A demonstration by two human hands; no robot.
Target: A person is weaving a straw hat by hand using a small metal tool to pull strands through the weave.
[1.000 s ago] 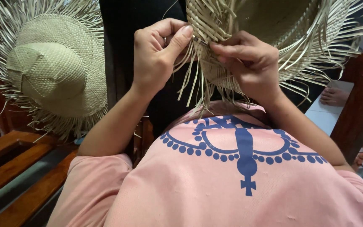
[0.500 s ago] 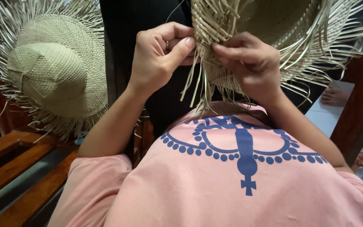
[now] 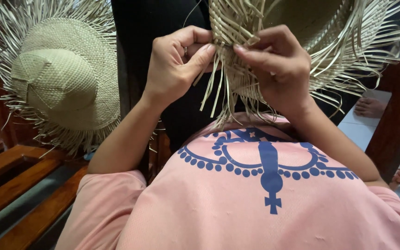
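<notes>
Wooden bench [image 3: 10,185]; hat strands [image 3: 218,92] downward.

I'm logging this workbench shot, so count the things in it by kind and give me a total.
Straw hats: 2 (unfinished hat pinched at its loose strands in both hands' grip; second hat lying apart to the left)
Hands: 2 (left hand, right hand)
Pink shirts: 1 (pink shirt, blue print)
Total: 5

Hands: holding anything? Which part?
Both hold the unfinished straw hat at its brim edge. The left hand and right hand pinch loose straw strips where the woven brim ends, thumbs against fingertips.
</notes>
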